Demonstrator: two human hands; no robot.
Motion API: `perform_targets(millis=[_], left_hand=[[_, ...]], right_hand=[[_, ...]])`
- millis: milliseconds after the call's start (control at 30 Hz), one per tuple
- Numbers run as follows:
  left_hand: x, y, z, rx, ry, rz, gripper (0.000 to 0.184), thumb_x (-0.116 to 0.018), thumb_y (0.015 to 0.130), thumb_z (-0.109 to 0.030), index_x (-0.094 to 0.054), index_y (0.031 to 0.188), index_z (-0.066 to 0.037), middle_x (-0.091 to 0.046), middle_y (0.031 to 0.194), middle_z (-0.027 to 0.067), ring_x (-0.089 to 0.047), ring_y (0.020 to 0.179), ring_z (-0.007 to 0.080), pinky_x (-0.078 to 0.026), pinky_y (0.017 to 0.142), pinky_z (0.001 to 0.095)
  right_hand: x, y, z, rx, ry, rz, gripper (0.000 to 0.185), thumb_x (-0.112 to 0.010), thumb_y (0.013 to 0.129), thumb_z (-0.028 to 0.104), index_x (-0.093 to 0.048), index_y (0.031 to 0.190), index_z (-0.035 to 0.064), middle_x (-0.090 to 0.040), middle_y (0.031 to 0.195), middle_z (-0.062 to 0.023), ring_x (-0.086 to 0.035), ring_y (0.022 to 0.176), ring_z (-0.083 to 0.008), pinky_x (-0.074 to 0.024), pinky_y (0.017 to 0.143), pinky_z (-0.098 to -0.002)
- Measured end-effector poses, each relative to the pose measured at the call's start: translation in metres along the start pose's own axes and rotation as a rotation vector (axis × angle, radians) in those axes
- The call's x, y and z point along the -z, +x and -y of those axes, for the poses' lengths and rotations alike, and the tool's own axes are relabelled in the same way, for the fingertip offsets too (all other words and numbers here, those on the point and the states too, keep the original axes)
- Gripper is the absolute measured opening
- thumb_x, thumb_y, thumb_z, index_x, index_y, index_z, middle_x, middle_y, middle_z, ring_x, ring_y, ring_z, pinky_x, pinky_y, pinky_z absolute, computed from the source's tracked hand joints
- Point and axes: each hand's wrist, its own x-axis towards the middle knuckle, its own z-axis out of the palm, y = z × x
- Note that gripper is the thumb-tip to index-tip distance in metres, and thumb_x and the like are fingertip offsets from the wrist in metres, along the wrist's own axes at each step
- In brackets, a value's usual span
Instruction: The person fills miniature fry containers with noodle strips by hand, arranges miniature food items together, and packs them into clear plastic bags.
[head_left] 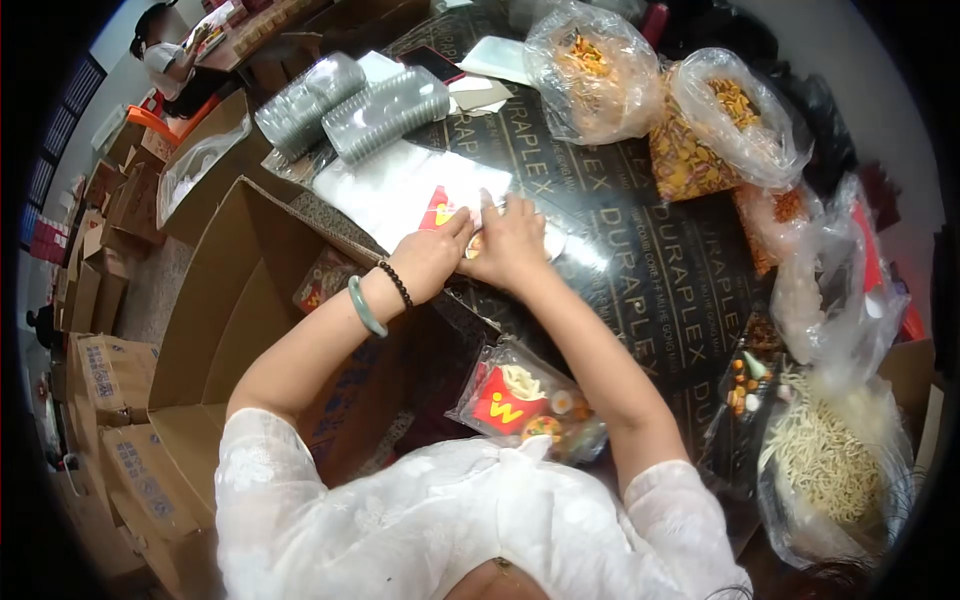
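Observation:
Both hands are together over a stack of flat, clear-white plastic bags (370, 195) on the table. My left hand (432, 262), with a bead bracelet and a bangle at its wrist, is closed on the near edge of a plastic bag. A red fries carton with a yellow mark (436, 210) lies just beyond its fingers. My right hand (512, 240) touches it from the right, fingers bent down onto the same bag. A small round toy piece (476, 243) shows between the hands. What the fingertips pinch is partly hidden.
An open cardboard box (230, 270) stands left, below the table edge. A filled bag with toy fries (508, 395) lies near my body. Clear bags of small pieces (700, 140) and toy fries (830, 450) line the right. Stacked clear lids (385, 112) and a phone (430, 64) lie behind.

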Motion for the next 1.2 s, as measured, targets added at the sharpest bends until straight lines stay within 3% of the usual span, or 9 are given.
perform_targets(millis=[133,200,300,500,667,800,967,1067,1200], left_hand=[[0.005,0.006,-0.002,-0.004,-0.114,0.052,0.082,-0.056,0.062,0.011,-0.028,0.138,0.003,-0.025,0.146,0.0213,-0.061,0.087,0.0384,-0.052,0.073,0.0416],[0.016,0.006,-0.008,0.006,-0.150,0.109,0.080,-0.053,0.062,0.012,-0.028,0.138,0.003,-0.022,0.147,0.0226,-0.060,0.090,0.0386,-0.051,0.074,0.0419],[0.019,0.013,-0.021,-0.066,-0.225,0.117,0.078,-0.050,0.063,0.012,-0.028,0.137,0.004,-0.020,0.147,0.0236,-0.059,0.095,0.0388,-0.051,0.076,0.0422],[0.033,0.014,-0.104,-0.238,-0.340,0.133,0.080,-0.056,0.063,0.005,-0.029,0.138,0.004,-0.029,0.144,0.0233,-0.059,0.097,0.0378,-0.051,0.075,0.0415],[0.054,-0.001,-0.134,-0.515,-0.332,0.036,0.077,-0.060,0.062,0.004,-0.037,0.135,0.001,-0.037,0.143,0.0157,-0.064,0.078,0.0324,-0.052,0.059,0.0380],[0.143,-0.026,-0.131,-0.630,-0.390,-0.159,0.073,-0.055,0.061,0.009,-0.044,0.132,0.000,-0.048,0.134,0.0162,-0.063,0.065,0.0232,-0.050,0.051,0.0302],[0.162,-0.018,-0.098,-0.471,-1.058,-0.321,0.044,-0.061,0.075,0.007,-0.058,0.118,0.001,-0.054,0.128,0.0166,-0.051,0.055,-0.0010,-0.043,0.050,0.0141],[0.097,0.004,-0.098,-0.107,-1.557,-0.078,0.005,-0.067,0.079,-0.001,-0.067,0.082,0.002,-0.058,0.117,0.0155,-0.057,0.073,0.0066,-0.048,0.064,0.0204],[0.001,0.040,-0.104,0.250,-1.950,-0.013,0.017,-0.064,0.086,-0.007,-0.063,0.099,0.004,-0.066,0.101,0.0120,-0.063,0.086,0.0161,-0.048,0.081,0.0274]], right_hand=[[0.049,-0.026,-0.028,-0.024,-0.088,-0.201,0.093,-0.077,0.063,0.050,-0.043,0.127,-0.0071,-0.046,0.119,-0.0241,-0.044,0.113,-0.0362,-0.0391,0.092,-0.0457],[0.054,-0.052,-0.062,-0.121,-0.108,-0.251,0.076,-0.075,0.075,0.038,-0.042,0.126,-0.0075,-0.058,0.102,-0.0194,-0.060,0.086,-0.0248,-0.0507,0.066,-0.0333],[0.036,-0.076,-0.092,-0.553,0.697,0.169,0.061,-0.071,0.081,0.023,-0.042,0.125,-0.0077,-0.062,0.085,-0.0099,-0.060,0.065,-0.0137,-0.0466,0.052,-0.0244],[0.059,-0.105,-0.059,-0.717,1.542,-0.012,0.051,-0.064,0.083,0.002,-0.040,0.126,-0.0106,-0.060,0.072,-0.0023,-0.056,0.058,-0.0053,-0.0310,0.042,-0.0121],[0.059,-0.117,-0.077,-0.536,0.874,-0.117,0.069,-0.076,0.071,0.005,-0.040,0.130,-0.0019,-0.056,0.106,-0.0090,-0.052,0.083,-0.0117,-0.0477,0.074,-0.0243],[0.141,-0.122,-0.064,-0.021,0.950,-0.235,0.044,-0.082,0.065,0.006,-0.060,0.103,0.0017,-0.060,0.093,-0.0058,-0.052,0.072,-0.0061,-0.0426,0.061,-0.0193],[0.201,-0.137,-0.005,-0.037,1.253,-0.472,0.010,-0.070,0.080,-0.001,-0.061,0.081,0.0020,-0.059,0.077,0.0010,-0.051,0.066,-0.0023,-0.0390,0.056,-0.0168],[0.177,-0.146,-0.019,-0.233,1.340,-0.409,0.008,-0.069,0.082,0.002,-0.061,0.081,0.0023,-0.060,0.074,0.0015,-0.051,0.065,-0.0025,-0.0400,0.057,-0.0172],[0.116,-0.142,-0.067,-0.414,0.990,-0.455,0.007,-0.068,0.081,0.003,-0.062,0.081,0.0019,-0.063,0.075,-0.0020,-0.057,0.066,-0.0085,-0.0452,0.059,-0.0238]])
